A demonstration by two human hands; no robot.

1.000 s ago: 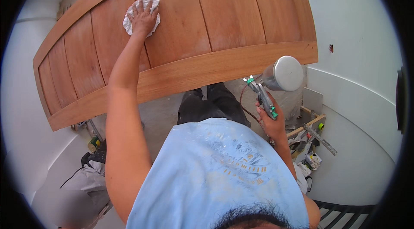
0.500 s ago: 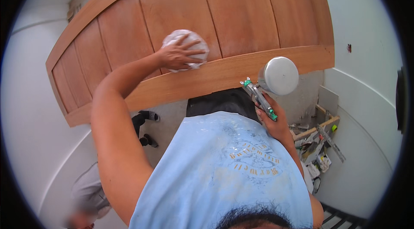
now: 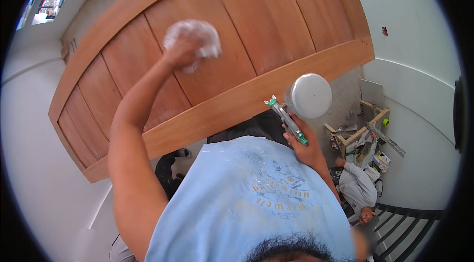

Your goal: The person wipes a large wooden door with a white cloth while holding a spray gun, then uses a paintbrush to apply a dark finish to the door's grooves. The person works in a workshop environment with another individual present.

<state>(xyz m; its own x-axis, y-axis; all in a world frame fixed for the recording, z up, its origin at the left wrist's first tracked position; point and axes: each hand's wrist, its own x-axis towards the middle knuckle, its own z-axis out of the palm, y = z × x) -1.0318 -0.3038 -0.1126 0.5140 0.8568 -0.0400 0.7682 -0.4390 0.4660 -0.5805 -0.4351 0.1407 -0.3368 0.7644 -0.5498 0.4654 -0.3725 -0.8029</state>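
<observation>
Moving a white cloth [image 3: 211, 40] with the left hand [image 3: 183, 52], blurred; cannot tell through the smear whether pressing with flat fingers or bunching it up in a closed grip. Gripping a spray gun [image 3: 290, 122] in the right hand [image 3: 311, 147], with fingers wrapped round the handle and a metal cup [image 3: 312, 95] to the right of it. Cannot make out any finger on the trigger.

Have carried the cloth away from the near rail [image 3: 222, 108], after lapping onto it half a second ago. Now over a broad board of the wooden panel [image 3: 269, 20], between two dark grooves, farther from the body and a little to the left. Had it astride the left one of those grooves a second ago; so probably wiping to and fro over one stretch, rather than travelling along the length.

Have kept the gun in much the same place meanwhile, just off the near edge of the panel, tip toward the far left. Judging by the lack of visible mist, probably not spraying, merely holding it clear of the wiping.

Can see, farther to the right, a wooden frame [image 3: 365, 126] amid tools, and nearer, a co-worker [image 3: 356, 187] in grey, newly in view and well apart from the panel.
</observation>
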